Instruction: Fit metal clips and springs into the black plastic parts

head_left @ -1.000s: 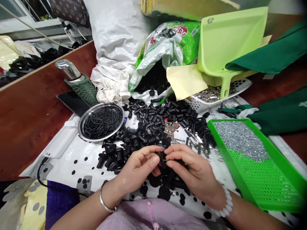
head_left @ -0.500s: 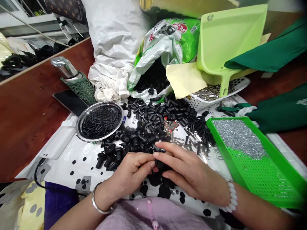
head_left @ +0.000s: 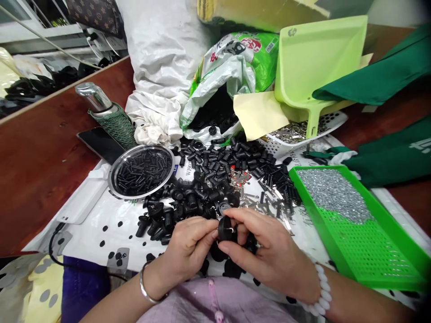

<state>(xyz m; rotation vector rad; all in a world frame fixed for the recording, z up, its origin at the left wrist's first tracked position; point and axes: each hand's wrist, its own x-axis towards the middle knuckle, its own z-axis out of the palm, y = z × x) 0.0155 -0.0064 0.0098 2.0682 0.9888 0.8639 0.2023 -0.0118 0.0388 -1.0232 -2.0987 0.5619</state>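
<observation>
Low in the middle of the view, my left hand (head_left: 190,246) and my right hand (head_left: 262,244) meet over a small round black plastic part (head_left: 225,228). Both pinch it between thumb and fingers, and a thin metal piece shows at its right side. Just beyond my fingers lies a pile of black plastic parts (head_left: 215,179) spread over a white spotted sheet (head_left: 101,224). I wear a metal bangle on the left wrist and a white bead bracelet on the right.
A round metal dish (head_left: 114,188) of black springs sits left of the pile. A green perforated tray (head_left: 367,251) of small silver pieces lies to the right. Behind are a white basket (head_left: 340,119), a light green dustpan (head_left: 319,54), bags, a netted flask (head_left: 107,112) and a phone (head_left: 97,141).
My hands have drawn slightly back from the pile and lifted the black part, which now shows more plainly between my fingertips. The right fingers have curled in from a flatter reach.
</observation>
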